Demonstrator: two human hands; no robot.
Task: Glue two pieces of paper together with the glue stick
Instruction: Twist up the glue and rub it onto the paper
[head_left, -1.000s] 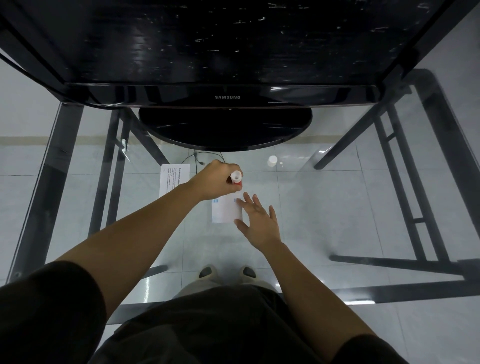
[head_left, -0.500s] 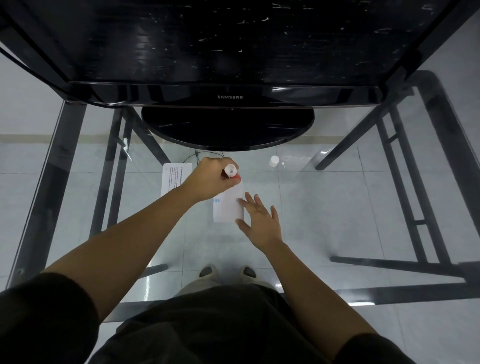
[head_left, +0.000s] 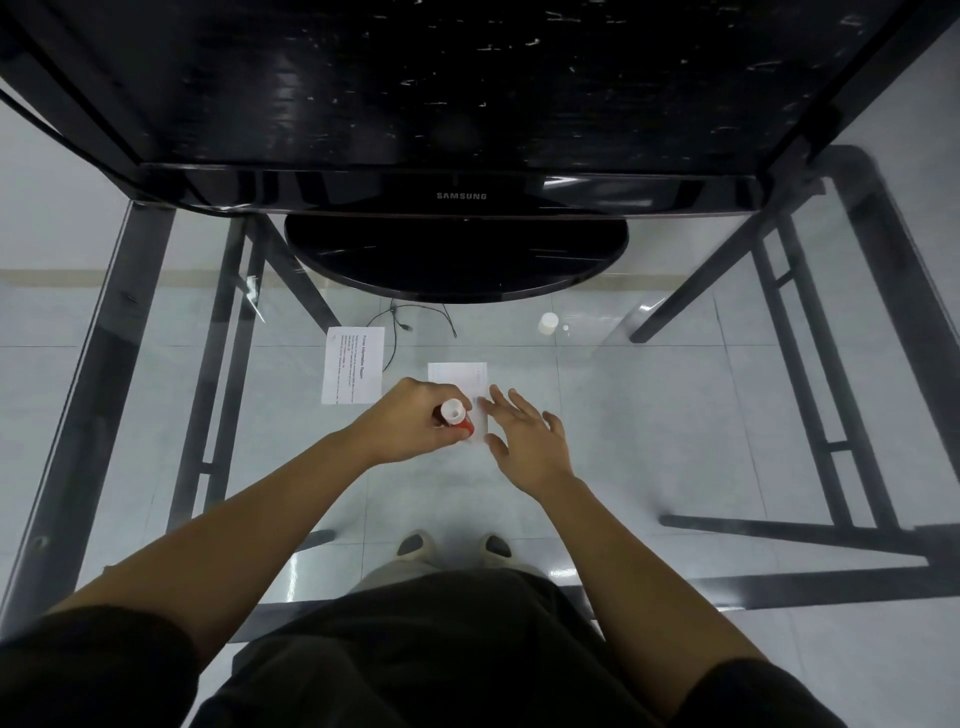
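My left hand (head_left: 410, 423) is shut on a red glue stick (head_left: 457, 415) with a white end up, held upright over the near left corner of a small white paper (head_left: 457, 382) lying on the glass table. My right hand (head_left: 524, 436) rests flat with fingers spread, its fingertips pressing on the paper's right edge. A second white paper (head_left: 353, 371) with printed text lies flat to the left, apart from both hands. A white cap (head_left: 548, 323) stands on the glass further back to the right.
A black Samsung monitor (head_left: 462, 195) on a round base (head_left: 457, 254) stands at the back of the glass table (head_left: 675, 415). A thin black cable (head_left: 395, 327) runs from the base toward the papers. The table's dark metal frame and my feet show through the glass.
My left hand has drawn the glue stick toward me, from the paper's far end to its near left corner. More of the paper now shows. My right hand stays on the paper.
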